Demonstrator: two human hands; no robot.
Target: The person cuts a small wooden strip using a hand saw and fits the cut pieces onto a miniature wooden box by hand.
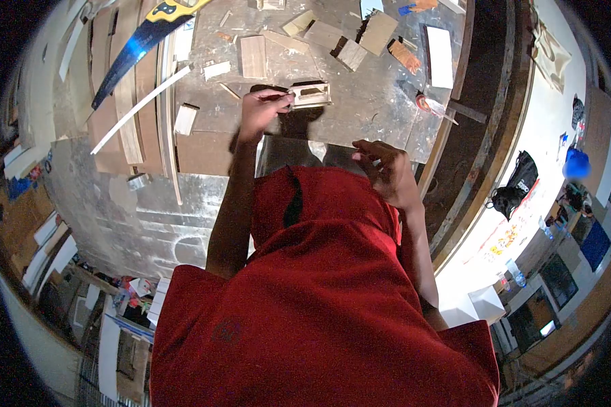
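Note:
My left hand (263, 113) reaches over the worktable and pinches the left end of a small wooden frame (311, 95), a pale rectangle with an open middle. The frame lies on or just above the tabletop; its exact contact is unclear. My right hand (389, 173) is close to my body at the table's near edge, its fingers curled towards the thumb. Whatever those fingers may hold is too small or shaded to make out. Beyond the frame lie a flat wooden block (254, 57) and a thin sliver of wood (229, 90).
A handsaw (141, 51) with a yellow handle lies at upper left across long boards and a pale strip (140, 110). Several wood offcuts (378, 33) are scattered at the back. To the right are a white board (439, 57) and a red-and-white pointed item (433, 106).

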